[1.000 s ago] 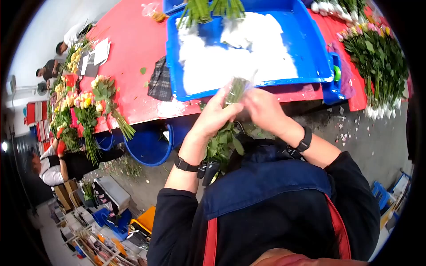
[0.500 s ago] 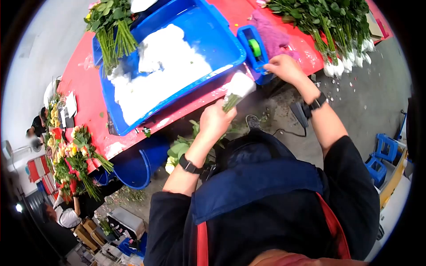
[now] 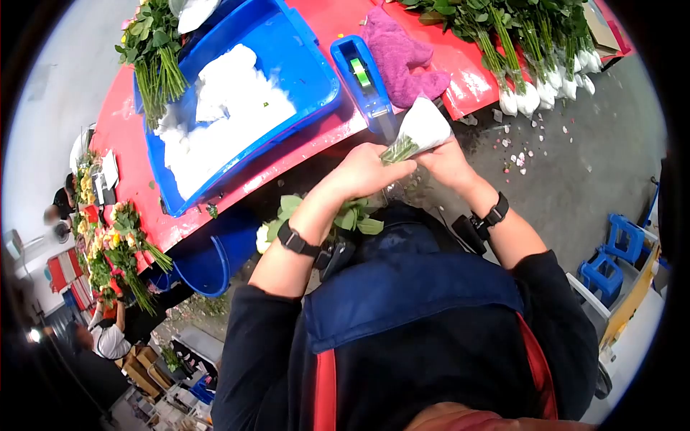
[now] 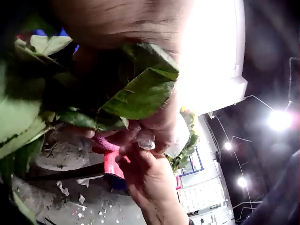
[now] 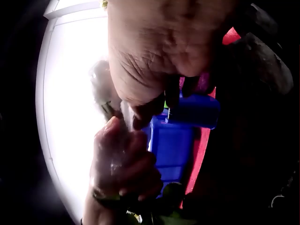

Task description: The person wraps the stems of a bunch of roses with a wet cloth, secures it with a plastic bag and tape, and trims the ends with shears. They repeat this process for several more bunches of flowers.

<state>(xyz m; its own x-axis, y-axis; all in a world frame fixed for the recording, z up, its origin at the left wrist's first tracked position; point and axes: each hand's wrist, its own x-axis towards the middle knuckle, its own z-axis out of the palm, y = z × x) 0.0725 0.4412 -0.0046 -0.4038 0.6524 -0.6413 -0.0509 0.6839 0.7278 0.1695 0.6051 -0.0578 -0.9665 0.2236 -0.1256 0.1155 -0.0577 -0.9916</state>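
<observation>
My left hand (image 3: 363, 174) grips a bunch of flower stems (image 3: 397, 149), whose leaves (image 3: 352, 215) and a pale bloom (image 3: 264, 238) hang below the wrist. Around the stem ends sits a white wrap (image 3: 425, 122) under clear plastic, tilted up to the right. Close against this wrap, my right hand (image 3: 447, 164) pinches a strip of clear tape (image 5: 127, 115), its fingertips partly hidden behind the bundle in the head view. Just beyond both hands, on the table edge, stands a blue tape dispenser (image 3: 374, 100) with a green-centred roll (image 3: 359, 72).
A blue tray (image 3: 316, 93) with white cotton (image 3: 237, 93) lies on the red table (image 3: 237, 194). A pink cloth (image 3: 402, 57) lies by the dispenser. Wrapped bunches (image 3: 528, 72) sit at the right, unwrapped stems (image 3: 162, 79) at the tray's far left. A blue bucket (image 3: 205, 262) stands below.
The right hand has gone from the wrapped stem ends out to the tape dispenser and back to the wrap. The left hand has carried the bunch rightward; the view has turned right.
</observation>
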